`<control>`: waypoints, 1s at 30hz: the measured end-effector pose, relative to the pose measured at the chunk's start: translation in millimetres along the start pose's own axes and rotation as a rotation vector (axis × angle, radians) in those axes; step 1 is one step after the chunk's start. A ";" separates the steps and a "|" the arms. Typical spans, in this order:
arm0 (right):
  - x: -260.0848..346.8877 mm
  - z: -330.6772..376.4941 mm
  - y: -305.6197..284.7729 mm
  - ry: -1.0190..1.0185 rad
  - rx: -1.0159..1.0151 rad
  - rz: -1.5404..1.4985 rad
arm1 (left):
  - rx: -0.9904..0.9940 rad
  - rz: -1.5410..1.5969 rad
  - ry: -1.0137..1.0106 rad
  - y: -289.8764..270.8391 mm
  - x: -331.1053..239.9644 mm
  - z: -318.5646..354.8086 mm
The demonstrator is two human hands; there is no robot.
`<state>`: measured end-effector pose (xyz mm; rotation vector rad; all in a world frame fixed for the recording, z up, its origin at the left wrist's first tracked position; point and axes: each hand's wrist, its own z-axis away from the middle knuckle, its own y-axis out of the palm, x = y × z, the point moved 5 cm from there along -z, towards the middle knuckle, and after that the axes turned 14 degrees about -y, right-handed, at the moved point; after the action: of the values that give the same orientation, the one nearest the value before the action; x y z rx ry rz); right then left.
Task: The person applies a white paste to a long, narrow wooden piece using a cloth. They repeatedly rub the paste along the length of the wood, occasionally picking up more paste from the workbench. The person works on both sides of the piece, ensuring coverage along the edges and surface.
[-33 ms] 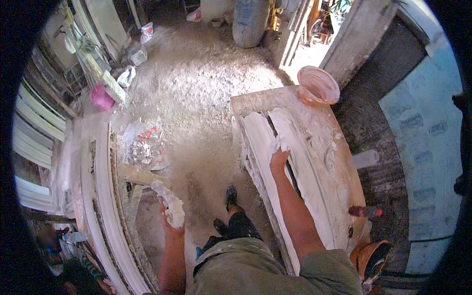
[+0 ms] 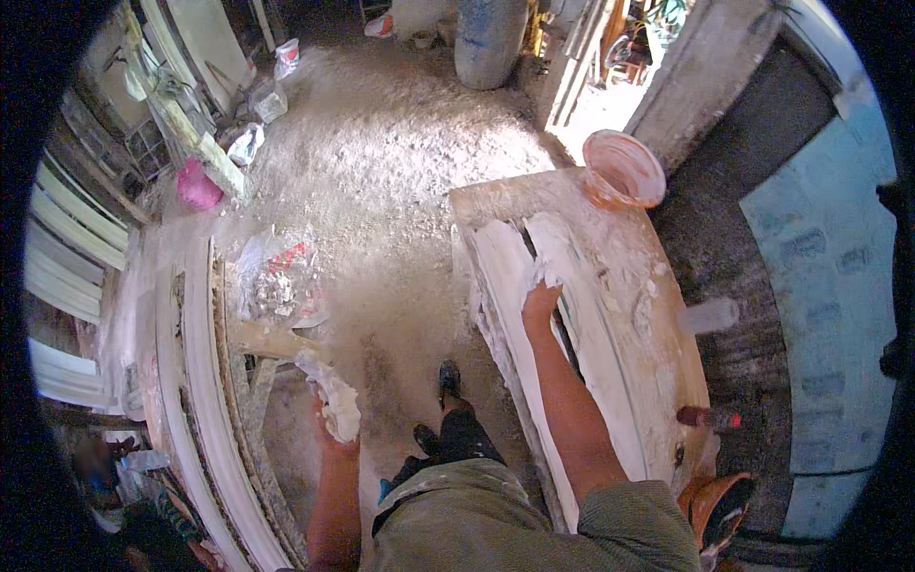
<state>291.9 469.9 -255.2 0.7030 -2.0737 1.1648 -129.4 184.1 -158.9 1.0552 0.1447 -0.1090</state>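
Note:
My left hand (image 2: pixel 334 424), its fingers smeared white, is wrapped round a lumpy clump of wet plaster (image 2: pixel 340 398) held beside the left bench. On the right, a long white plaster strip (image 2: pixel 510 255) lies along the table (image 2: pixel 624 229) next to a second white strip (image 2: pixel 620 400), with a dark gap between them. My right hand (image 2: pixel 542 292) reaches down onto these strips near their far end. White plaster coats its fingers and hides how far they are bent.
An orange basin (image 2: pixel 624 170) stands at the table's far corner. A red-capped bottle (image 2: pixel 707 417) and an orange bucket (image 2: pixel 720 510) are at the right edge. Long white mouldings (image 2: pixel 205 381) lie on the left bench. Another person (image 2: pixel 143 505) is at lower left. A blue barrel (image 2: pixel 483 43) stands far back.

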 end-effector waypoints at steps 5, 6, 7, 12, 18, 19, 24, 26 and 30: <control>28.1 -90.0 108.2 -0.120 -0.107 -0.146 | 0.386 0.534 -0.321 75.1 26.1 -68.1; 34.1 -95.7 114.9 -0.234 -0.232 -0.138 | 0.255 0.320 -0.243 76.8 28.3 -77.8; 30.7 -95.5 116.8 -0.236 -0.250 -0.202 | 0.208 0.185 -0.222 80.2 31.7 -93.5; 4.9 -79.6 115.7 -0.095 0.197 -0.106 | 0.613 0.343 -0.670 120.0 71.4 -181.1; 33.6 -83.2 100.4 -0.368 0.403 0.099 | -0.406 -0.650 0.155 153.2 126.5 -296.4; 49.6 -84.9 99.5 -0.579 0.470 0.220 | -0.388 -0.812 0.237 172.7 133.2 -308.9; 73.2 -123.4 55.7 -0.186 0.335 -0.237 | -0.256 -1.264 0.385 229.0 175.0 -350.6; 73.9 -139.5 42.9 -0.014 0.271 -0.298 | -0.202 -1.386 0.449 231.2 186.3 -356.1; 66.0 -169.2 47.7 0.012 0.449 -0.295 | -0.135 -1.379 0.492 224.2 202.1 -371.4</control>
<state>261.9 631.3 -164.1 1.1635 -1.6347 1.4641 80.6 613.6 -181.3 0.6626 1.2953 -1.0629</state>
